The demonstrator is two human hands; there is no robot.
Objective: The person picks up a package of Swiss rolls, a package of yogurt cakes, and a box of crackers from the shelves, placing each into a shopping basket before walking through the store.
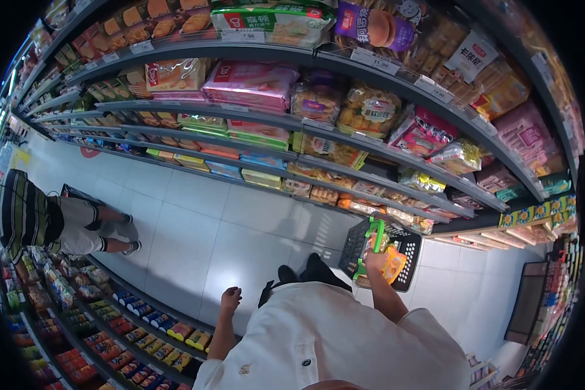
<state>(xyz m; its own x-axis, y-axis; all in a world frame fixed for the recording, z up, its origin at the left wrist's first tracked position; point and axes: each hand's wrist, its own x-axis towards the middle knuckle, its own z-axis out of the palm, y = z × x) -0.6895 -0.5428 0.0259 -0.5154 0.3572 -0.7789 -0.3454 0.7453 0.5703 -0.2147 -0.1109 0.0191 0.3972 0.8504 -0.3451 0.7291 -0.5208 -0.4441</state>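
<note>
My right hand (374, 261) is wrapped round the green handle (377, 233) of a dark shopping basket (406, 281), which hangs at my right side. Inside the basket lies an orange-yellow snack packet (394, 262), along with other packaged food partly hidden by my hand and the handle. Down at my left side, my left hand (231, 299) is empty, its fingers loosely bent and a little apart. It hangs over the floor, touching nothing, with the low shelf of canisters nearest to it.
A long shelf rack (240, 110) of packaged biscuits and breads runs across in front. At the lower left stands another shelf with rows of canisters (162, 318). A person in a striped shirt (29, 214) stands in the tiled aisle (195, 224) to the left.
</note>
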